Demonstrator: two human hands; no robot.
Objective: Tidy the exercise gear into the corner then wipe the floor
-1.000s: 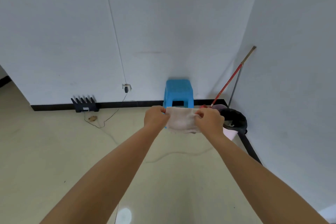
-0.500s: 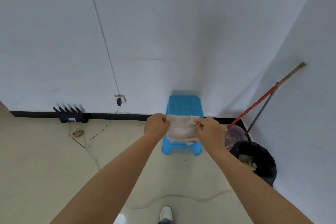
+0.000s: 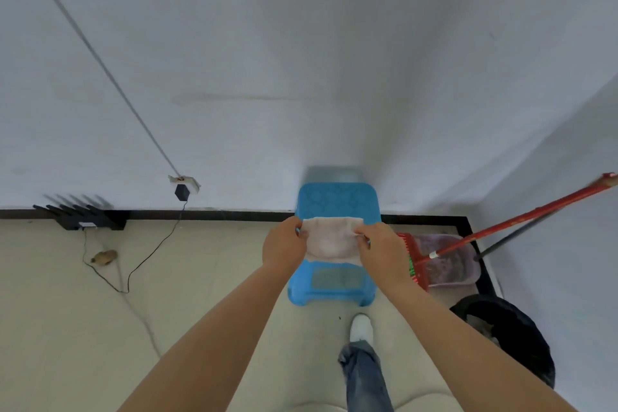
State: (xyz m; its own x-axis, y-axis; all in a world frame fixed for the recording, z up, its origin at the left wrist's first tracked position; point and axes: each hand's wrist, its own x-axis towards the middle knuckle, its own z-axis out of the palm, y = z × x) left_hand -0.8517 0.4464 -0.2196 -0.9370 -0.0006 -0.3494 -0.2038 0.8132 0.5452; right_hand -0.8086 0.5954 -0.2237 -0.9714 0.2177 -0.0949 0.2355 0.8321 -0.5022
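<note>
Pale cloth [image 3: 331,237], one, between two hands.

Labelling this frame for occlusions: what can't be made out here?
Head view only:
- Stool: seat middle hidden by the cloth held between left hand and right hand.
- Broom: handle tip cut off by the right edge.
- Bin: contents too dark to tell.
- Small brown thing on the floor: too small to identify.

Pale pinkish cloth [image 3: 331,237], stretched flat, folded, held in the air above blue stool [image 3: 337,201]
</note>
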